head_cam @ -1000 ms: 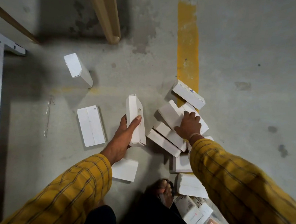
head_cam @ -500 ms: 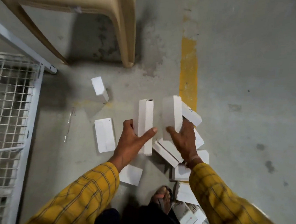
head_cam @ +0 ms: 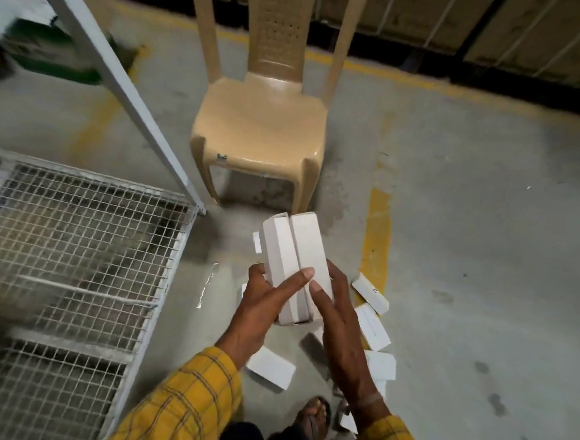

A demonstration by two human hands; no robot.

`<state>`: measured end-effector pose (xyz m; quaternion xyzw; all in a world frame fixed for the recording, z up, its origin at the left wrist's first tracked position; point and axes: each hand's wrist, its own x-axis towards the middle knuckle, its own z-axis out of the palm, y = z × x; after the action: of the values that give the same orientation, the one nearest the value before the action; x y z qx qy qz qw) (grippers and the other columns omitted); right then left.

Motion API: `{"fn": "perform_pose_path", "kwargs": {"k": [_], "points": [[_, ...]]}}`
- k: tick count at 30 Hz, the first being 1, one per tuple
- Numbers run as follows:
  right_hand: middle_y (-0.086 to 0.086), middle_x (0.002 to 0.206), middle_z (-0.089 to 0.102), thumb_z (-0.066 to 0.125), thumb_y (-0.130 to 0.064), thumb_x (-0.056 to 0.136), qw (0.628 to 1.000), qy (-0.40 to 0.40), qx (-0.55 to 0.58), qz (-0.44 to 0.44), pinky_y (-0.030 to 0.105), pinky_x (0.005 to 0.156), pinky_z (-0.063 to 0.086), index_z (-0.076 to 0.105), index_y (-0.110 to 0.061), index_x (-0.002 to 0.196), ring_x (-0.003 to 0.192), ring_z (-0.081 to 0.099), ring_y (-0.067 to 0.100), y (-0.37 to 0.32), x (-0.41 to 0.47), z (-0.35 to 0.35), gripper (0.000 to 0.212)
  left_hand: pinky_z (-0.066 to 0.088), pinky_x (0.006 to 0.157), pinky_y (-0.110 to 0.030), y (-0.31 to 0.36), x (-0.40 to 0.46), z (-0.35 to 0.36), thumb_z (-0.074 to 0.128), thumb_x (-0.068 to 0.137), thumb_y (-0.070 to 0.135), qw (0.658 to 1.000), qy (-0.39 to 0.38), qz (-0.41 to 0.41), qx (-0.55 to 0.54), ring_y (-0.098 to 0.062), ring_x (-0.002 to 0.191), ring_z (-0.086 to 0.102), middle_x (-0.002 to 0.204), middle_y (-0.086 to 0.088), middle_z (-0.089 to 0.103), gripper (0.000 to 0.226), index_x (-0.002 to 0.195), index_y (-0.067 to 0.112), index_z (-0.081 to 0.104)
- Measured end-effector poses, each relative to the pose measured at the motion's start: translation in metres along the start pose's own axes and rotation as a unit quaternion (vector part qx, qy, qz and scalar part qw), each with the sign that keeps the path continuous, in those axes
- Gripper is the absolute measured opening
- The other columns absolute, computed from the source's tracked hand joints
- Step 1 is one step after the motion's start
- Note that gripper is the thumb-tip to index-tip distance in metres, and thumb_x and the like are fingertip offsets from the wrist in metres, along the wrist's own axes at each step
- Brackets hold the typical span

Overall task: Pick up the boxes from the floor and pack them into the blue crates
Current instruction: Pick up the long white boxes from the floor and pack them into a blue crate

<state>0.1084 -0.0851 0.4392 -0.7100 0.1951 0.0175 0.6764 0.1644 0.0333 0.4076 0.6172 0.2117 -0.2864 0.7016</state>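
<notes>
I have two white boxes (head_cam: pixel 297 267) pressed side by side, upright, lifted clear of the floor (head_cam: pixel 473 258). My left hand (head_cam: pixel 265 302) grips the left box, thumb laid across its front; my right hand (head_cam: pixel 336 314) clamps the right box, fingers curled behind. To carry well, keep inward pressure even so neither box slips, and support the lower ends. No blue crate is visible, so I must locate one first. At left, a white wire-mesh rack (head_cam: pixel 77 241); far centre, a beige plastic chair (head_cam: pixel 261 118). Loose boxes (head_cam: pixel 373 320) lie near right beside a yellow floor line (head_cam: pixel 375 234) on grey concrete
</notes>
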Motion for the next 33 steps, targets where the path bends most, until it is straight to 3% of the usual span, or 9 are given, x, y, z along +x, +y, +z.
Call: {"fn": "perform_pose_path", "kwargs": {"k": [6, 12, 16, 18, 20, 24, 27, 30, 33], "points": [[-0.016, 0.151, 0.051, 0.057, -0.046, 0.098, 0.996, -0.086, 0.004, 0.011, 0.045, 0.118, 0.039, 0.045, -0.043, 0.149, 0.141, 0.047, 0.008, -0.097, -0.039, 0.007, 0.052, 0.060, 0.092, -0.044, 0.078, -0.082, -0.018, 0.092, 0.063, 0.049, 0.999, 0.015, 0.043, -0.022, -0.018, 0.107, 0.071, 0.121, 0.003, 0.069, 0.086, 0.131, 0.028, 0.044], [-0.009, 0.149, 0.056, 0.053, -0.034, 0.105, 0.983, -0.183, 0.006, -0.009, 0.052, 0.112, 0.046, 0.047, -0.037, 0.150, 0.135, 0.056, 0.017, -0.188, -0.062, 0.004, 0.045, 0.059, 0.093, -0.048, 0.138, -0.161, -0.036, 0.089, 0.070, 0.045, 0.992, 0.011, 0.101, -0.069, -0.021, 0.112, 0.070, 0.126, 0.000, 0.069, 0.076, 0.135, 0.032, 0.050], [0.018, 0.147, 0.056, 0.043, -0.036, 0.107, 0.950, -0.198, 0.221, 0.099, 0.066, 0.109, 0.041, 0.051, -0.015, 0.147, 0.140, 0.044, 0.048, -0.229, -0.068, 0.004, 0.045, 0.062, 0.079, -0.039, 0.172, -0.209, -0.041, 0.073, 0.087, 0.019, 0.981, 0.011, 0.134, -0.140, -0.021, 0.104, 0.073, 0.118, -0.003, 0.074, 0.041, 0.124, 0.029, 0.060], [0.023, 0.149, 0.052, 0.037, -0.037, 0.108, 0.908, -0.227, 0.308, 0.168, 0.063, 0.098, 0.045, 0.053, -0.014, 0.146, 0.140, 0.039, 0.056, -0.248, -0.074, 0.009, 0.047, 0.062, 0.080, -0.040, 0.181, -0.225, -0.045, 0.074, 0.086, 0.022, 0.976, 0.005, 0.138, -0.170, -0.023, 0.101, 0.073, 0.116, -0.004, 0.075, 0.044, 0.128, 0.026, 0.060], [0.025, 0.147, 0.053, 0.032, -0.036, 0.109, 0.886, -0.265, 0.327, 0.194, 0.057, 0.085, 0.054, 0.060, -0.016, 0.141, 0.130, 0.049, 0.056, -0.264, -0.080, 0.018, 0.047, 0.062, 0.078, -0.041, 0.187, -0.239, -0.051, 0.085, 0.078, 0.031, 0.969, -0.009, 0.125, -0.215, -0.025, 0.098, 0.073, 0.113, -0.008, 0.076, 0.062, 0.132, 0.017, 0.059], [0.007, 0.149, 0.056, 0.046, -0.029, 0.106, 0.925, -0.280, 0.229, 0.118, 0.049, 0.074, 0.062, 0.052, -0.032, 0.148, 0.125, 0.060, 0.041, -0.288, -0.093, 0.046, 0.042, 0.060, 0.082, -0.043, 0.195, -0.255, -0.066, 0.097, 0.053, 0.043, 0.952, -0.024, 0.150, -0.264, -0.033, 0.113, 0.068, 0.130, -0.019, 0.067, 0.103, 0.140, 0.009, 0.054], [-0.010, 0.147, 0.058, 0.060, -0.025, 0.099, 0.951, -0.293, 0.097, 0.014, 0.055, 0.098, 0.056, 0.050, -0.041, 0.148, 0.131, 0.060, 0.022, -0.307, -0.099, 0.061, 0.052, 0.059, 0.084, -0.046, 0.203, -0.267, -0.085, 0.098, 0.047, 0.044, 0.946, -0.006, 0.166, -0.278, -0.035, 0.112, 0.068, 0.127, -0.020, 0.068, 0.112, 0.142, 0.006, 0.052], [-0.015, 0.144, 0.057, 0.058, -0.014, 0.103, 0.948, -0.299, -0.042, -0.104, 0.042, 0.114, 0.046, 0.056, -0.042, 0.143, 0.134, 0.054, 0.010, -0.320, -0.095, 0.075, 0.049, 0.057, 0.093, -0.051, 0.214, -0.277, -0.108, 0.089, 0.057, 0.036, 0.947, 0.003, 0.195, -0.254, -0.039, 0.117, 0.064, 0.126, -0.020, 0.068, 0.093, 0.139, 0.009, 0.054], [-0.008, 0.114, 0.056, 0.052, -0.006, 0.104, 0.925, -0.260, -0.186, -0.204, 0.019, 0.103, 0.045, 0.062, -0.040, 0.138, 0.116, 0.055, 0.005, -0.335, -0.093, 0.095, 0.050, 0.054, 0.098, -0.054, 0.234, -0.292, -0.124, 0.080, 0.062, 0.029, 0.946, 0.000, 0.217, -0.241, -0.035, 0.115, 0.066, 0.122, -0.017, 0.070, 0.074, 0.132, 0.015, 0.059]]}}
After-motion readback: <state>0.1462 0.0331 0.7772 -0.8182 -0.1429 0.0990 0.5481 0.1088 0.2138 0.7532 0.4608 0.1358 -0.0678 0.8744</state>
